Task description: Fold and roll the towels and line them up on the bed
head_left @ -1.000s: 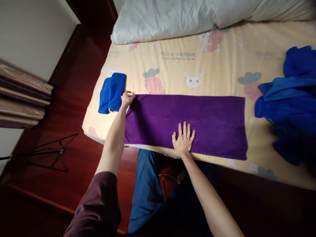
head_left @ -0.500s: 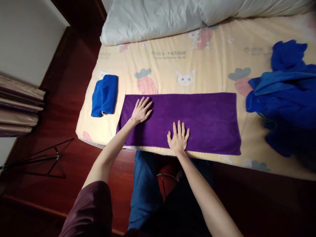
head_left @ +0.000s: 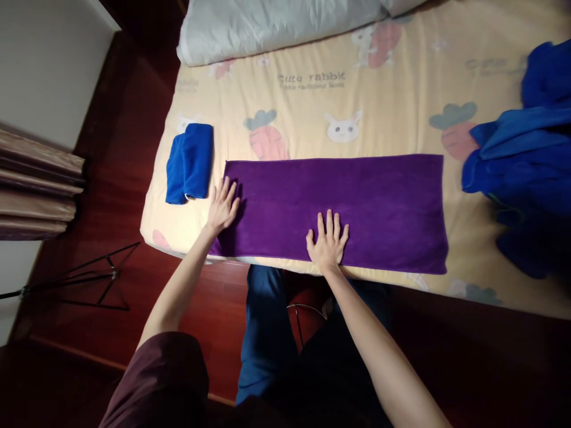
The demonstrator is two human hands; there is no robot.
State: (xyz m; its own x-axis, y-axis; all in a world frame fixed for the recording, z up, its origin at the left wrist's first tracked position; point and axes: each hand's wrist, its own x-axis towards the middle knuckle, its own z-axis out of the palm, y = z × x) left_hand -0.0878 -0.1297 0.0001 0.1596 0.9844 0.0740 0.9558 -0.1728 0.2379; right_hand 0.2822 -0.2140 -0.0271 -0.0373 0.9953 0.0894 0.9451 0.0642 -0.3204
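A purple towel [head_left: 392, 208] lies spread out flat along the near edge of the bed, longer from left to right than it is deep. My left hand [head_left: 223, 205] rests at the towel's left edge, fingers spread. Flat on the towel's near part, around its middle, is my right hand [head_left: 329, 242], with fingers stretched apart. Neither hand holds anything. Just left of the towel sit folded blue towels [head_left: 197, 160], one overlapping the other.
A rumpled pile of blue cloth [head_left: 530, 148] lies on the right of the bed [head_left: 307, 131]. A pale quilt [head_left: 259, 30] is at the far side. On the floor at left stands a black tripod [head_left: 113, 274], near a curtain [head_left: 35, 190].
My left hand has slid left across the purple towel to its left edge. My right hand keeps its place on the towel. The view has shifted slightly.
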